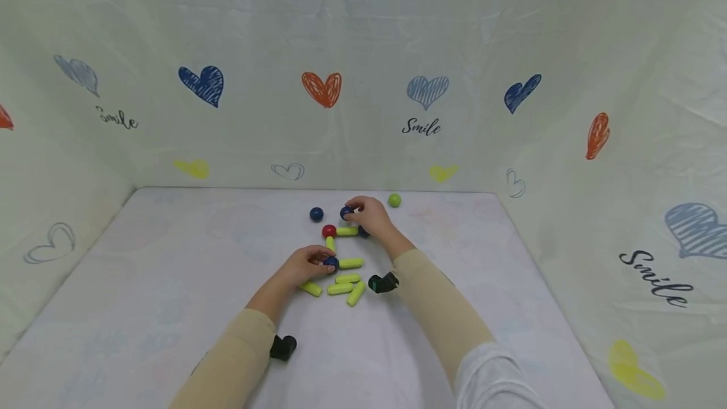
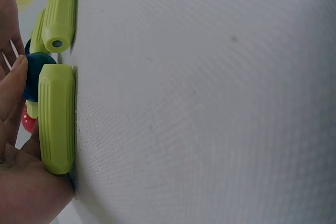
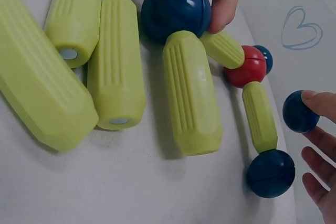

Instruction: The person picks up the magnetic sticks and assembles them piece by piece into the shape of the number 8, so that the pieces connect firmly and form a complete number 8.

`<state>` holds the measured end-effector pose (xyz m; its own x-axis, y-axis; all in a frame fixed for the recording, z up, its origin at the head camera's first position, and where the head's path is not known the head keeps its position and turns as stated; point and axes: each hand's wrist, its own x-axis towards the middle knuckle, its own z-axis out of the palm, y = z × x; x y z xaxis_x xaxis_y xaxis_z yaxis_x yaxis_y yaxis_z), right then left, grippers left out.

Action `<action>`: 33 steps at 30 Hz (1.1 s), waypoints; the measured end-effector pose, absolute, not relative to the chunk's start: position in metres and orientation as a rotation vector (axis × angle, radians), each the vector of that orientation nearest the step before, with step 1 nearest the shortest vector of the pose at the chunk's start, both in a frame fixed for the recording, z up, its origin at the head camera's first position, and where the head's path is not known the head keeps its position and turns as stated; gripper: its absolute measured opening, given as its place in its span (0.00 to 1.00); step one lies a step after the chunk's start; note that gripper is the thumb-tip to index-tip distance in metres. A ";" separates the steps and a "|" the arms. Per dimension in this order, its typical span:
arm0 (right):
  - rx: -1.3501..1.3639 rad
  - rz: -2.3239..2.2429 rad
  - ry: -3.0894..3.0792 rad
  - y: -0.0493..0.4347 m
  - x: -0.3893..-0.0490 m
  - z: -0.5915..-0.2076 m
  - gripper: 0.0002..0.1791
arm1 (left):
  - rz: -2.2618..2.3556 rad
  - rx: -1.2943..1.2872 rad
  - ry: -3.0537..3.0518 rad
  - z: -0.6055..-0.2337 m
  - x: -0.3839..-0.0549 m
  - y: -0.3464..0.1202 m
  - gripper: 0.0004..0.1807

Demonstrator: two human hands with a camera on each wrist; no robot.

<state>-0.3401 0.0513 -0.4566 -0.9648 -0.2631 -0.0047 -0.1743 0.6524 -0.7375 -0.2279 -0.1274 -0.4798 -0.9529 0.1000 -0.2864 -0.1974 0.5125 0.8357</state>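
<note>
Near the middle of the tabletop (image 1: 170,257), toward its far edge, lies a small chain of magnetic pieces. The left hand (image 1: 303,265) has its fingers curled around a dark blue ball (image 1: 331,262) and pinches it; this ball touches two lime green rods (image 1: 350,263). One of them goes up to a red ball (image 1: 329,231). From the red ball another green rod (image 1: 347,231) runs to a second blue ball (image 3: 270,173) on the right.

The right hand (image 1: 370,214) holds a third blue ball (image 1: 346,212) between its fingertips, just above this rod.

Loose green rods (image 1: 341,289) lie in a group near the left hand, toward the near edge. A single blue ball (image 1: 316,214) and a green ball (image 1: 394,200) lie close to the far edge, well apart.
</note>
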 end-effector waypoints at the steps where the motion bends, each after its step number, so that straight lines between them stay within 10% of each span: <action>1: -0.370 -1.224 2.749 0.052 -0.339 -0.455 0.18 | 1.414 -0.082 2.457 -0.480 -0.228 -0.128 0.16; 33: -0.269 -1.434 2.713 0.086 -0.281 -0.445 0.15 | 1.403 -0.089 2.458 -0.479 -0.228 -0.128 0.16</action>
